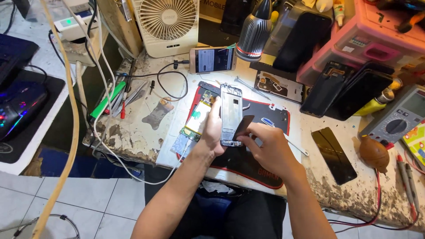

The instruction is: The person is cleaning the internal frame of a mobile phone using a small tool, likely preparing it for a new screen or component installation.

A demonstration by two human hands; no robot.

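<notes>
Holding of a bare phone frame (231, 114) observed above the black work mat (261, 170), frame upright on its long axis and tilted slightly toward the camera. Left hand (212, 132) clamped on the frame's left edge, fingers wrapped behind, thumb along the side. Right hand (268, 148) closed at the frame's lower right corner, fingertips pinching a small dark flat piece (243, 127) that touches the frame's right edge. Both hands close together, meeting at the frame's bottom end. Frame thus between the two hands, left of the right hand's knuckles and right of the left palm.

Relative to the frame: green circuit board (196, 121) just to its left, partly hidden by the left hand, lying on the mat. Opened phone back (279, 85) beyond it to the upper right. Lit phone (213, 59) lying on its side farther back, beside the grey ribbed lamp head (253, 33). White desk fan (166, 24) behind and to the left. Loose black glass panel (333, 155) to the right, well apart, on the worn tabletop (133, 128). Multimeter (398, 119) at far right, with a brown pear-shaped bulb (374, 152) near it. Pink plastic drawer box (367, 40) at the rear right. Green-handled tool (107, 99) at the left, well apart.
</notes>
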